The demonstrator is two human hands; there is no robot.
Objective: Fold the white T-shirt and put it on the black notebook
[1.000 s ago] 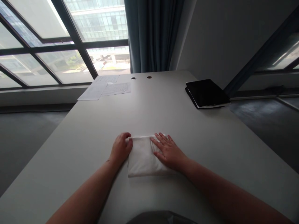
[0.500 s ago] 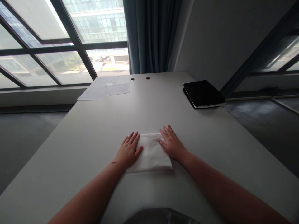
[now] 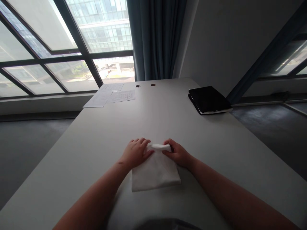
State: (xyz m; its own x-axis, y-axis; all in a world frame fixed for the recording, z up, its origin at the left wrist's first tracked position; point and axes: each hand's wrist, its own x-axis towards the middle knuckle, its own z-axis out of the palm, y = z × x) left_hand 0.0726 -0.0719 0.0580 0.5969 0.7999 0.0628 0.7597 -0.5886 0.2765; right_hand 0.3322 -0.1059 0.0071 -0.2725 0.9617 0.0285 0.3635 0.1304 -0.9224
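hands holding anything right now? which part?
Yes: both the left hand and right hand pinch the far edge of the folded white cloth, one at each far corner, lifting it slightly off the table.

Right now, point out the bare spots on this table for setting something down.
Bare tabletop lies between the papers and the left hand. Another patch lies between the black notebook and the right hand. It is crowded only at the white cloth, gripped at its far edge by both hands.

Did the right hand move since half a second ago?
Yes. The right hand curled and now pinches the folded white cloth's far edge, slightly nearer the person, judged against the black notebook.
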